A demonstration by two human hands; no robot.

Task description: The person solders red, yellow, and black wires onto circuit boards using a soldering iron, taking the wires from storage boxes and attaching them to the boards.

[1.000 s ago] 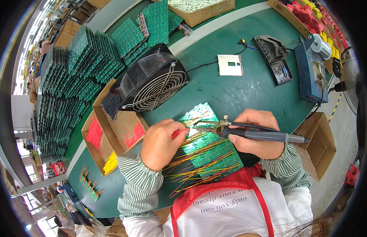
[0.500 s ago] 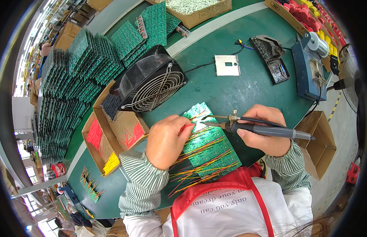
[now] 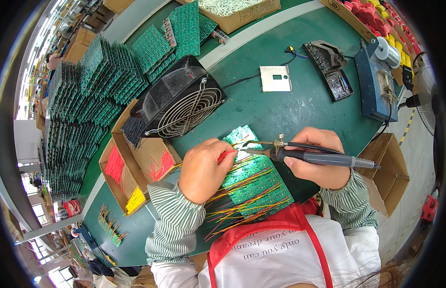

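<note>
Left hand [image 3: 203, 168] now nearer, pinching red wire [image 3: 226, 154] beside right hand [image 3: 319, 158]'s gripped soldering iron [image 3: 299, 154].

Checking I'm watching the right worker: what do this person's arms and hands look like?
Both hands, left hand and right hand, are bare, no gloves. Long sleeves with thin green-and-white stripes reach the wrists. A red-strapped apron lies over a white top.
</note>
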